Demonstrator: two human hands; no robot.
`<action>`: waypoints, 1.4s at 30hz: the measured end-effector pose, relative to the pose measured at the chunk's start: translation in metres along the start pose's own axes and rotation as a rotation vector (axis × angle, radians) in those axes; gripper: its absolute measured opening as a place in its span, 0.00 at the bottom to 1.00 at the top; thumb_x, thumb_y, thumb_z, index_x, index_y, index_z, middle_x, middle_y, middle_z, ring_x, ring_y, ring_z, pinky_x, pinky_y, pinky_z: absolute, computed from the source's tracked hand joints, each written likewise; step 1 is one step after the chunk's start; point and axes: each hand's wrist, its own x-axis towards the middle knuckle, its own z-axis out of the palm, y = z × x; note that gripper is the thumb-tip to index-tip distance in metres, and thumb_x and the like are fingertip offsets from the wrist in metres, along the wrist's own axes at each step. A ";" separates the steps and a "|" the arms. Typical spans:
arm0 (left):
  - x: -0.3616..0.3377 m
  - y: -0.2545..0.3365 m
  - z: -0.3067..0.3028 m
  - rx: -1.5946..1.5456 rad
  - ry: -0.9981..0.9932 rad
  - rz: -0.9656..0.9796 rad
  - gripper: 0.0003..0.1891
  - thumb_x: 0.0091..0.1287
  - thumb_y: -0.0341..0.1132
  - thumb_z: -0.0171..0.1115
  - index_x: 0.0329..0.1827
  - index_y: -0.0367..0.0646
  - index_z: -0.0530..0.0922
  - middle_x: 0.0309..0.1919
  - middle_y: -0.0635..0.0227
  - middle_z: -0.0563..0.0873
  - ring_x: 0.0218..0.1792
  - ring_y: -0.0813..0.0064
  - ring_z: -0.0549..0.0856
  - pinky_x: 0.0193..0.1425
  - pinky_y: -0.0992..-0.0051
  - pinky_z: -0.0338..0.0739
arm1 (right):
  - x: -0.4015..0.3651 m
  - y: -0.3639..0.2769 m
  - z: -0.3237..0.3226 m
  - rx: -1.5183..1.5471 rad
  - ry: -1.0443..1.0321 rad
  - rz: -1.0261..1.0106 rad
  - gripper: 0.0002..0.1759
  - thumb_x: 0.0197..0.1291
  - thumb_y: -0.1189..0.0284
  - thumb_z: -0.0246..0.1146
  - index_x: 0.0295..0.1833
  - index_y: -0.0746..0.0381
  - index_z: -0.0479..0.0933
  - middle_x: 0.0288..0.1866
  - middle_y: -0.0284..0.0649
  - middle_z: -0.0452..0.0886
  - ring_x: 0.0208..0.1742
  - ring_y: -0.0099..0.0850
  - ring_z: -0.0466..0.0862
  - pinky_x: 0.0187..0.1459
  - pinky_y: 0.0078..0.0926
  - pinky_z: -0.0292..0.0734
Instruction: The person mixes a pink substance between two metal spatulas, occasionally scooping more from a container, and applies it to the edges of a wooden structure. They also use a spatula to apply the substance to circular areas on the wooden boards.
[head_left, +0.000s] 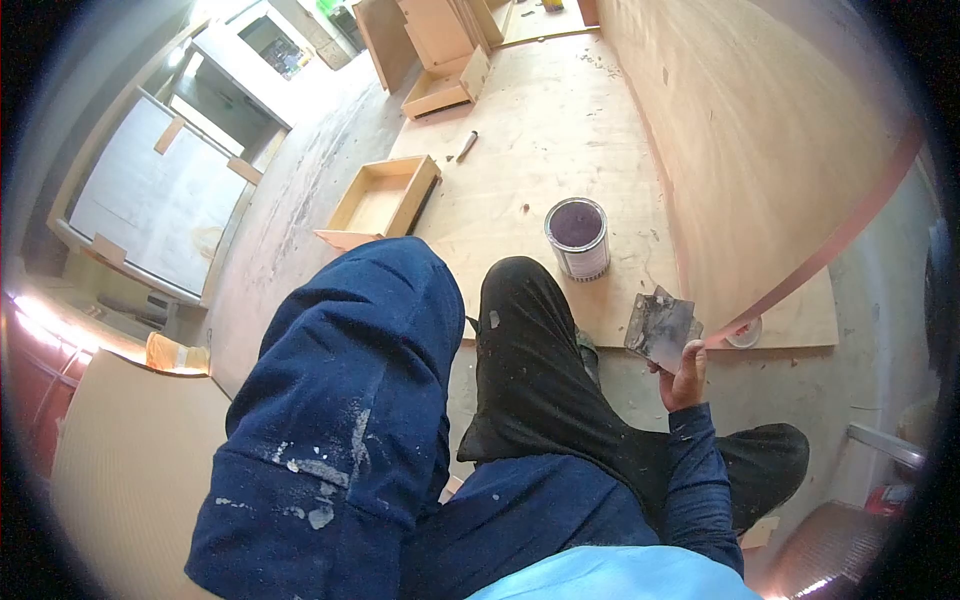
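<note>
My right hand is closed on the lower edge of a flat, squarish plate smeared with grey and dark putty, its thumb over the near corner. The plate is tilted and has uneven, jagged-looking edges at the top. An open metal can stands beyond it to the left, its top showing a dark purplish surface. A small round lid-like disc lies right of the hand, partly behind a panel's edge. My left hand is out of view.
A large plywood sheet covers the floor ahead. On it are a wooden drawer, a scraper-like tool and another drawer. A tall wooden panel rises along the right. My paint-spotted knees fill the foreground.
</note>
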 end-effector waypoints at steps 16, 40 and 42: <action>-0.013 -0.015 -0.002 -0.220 0.073 0.032 0.10 0.71 0.33 0.52 0.52 0.47 0.78 0.53 0.62 0.80 0.61 0.68 0.74 0.72 0.56 0.56 | -0.001 -0.002 0.005 -0.067 0.046 -0.033 0.35 0.59 0.38 0.58 0.42 0.64 0.71 0.29 0.41 0.81 0.27 0.32 0.82 0.28 0.30 0.78; -0.288 -0.092 -0.046 0.052 -0.161 -1.536 0.20 0.66 0.30 0.63 0.58 0.36 0.67 0.40 0.64 0.77 0.38 0.76 0.80 0.45 0.77 0.77 | 0.040 0.131 -0.105 -0.334 -0.019 -0.203 0.35 0.60 0.40 0.59 0.53 0.62 0.68 0.39 0.38 0.80 0.33 0.27 0.83 0.30 0.26 0.80; -0.284 -0.108 -0.044 0.108 -0.109 -1.555 0.19 0.64 0.23 0.62 0.57 0.36 0.68 0.37 0.68 0.78 0.36 0.79 0.79 0.42 0.80 0.76 | 0.044 0.129 -0.107 -0.473 -0.109 -0.229 0.36 0.60 0.40 0.59 0.55 0.62 0.68 0.39 0.37 0.80 0.32 0.26 0.83 0.30 0.26 0.80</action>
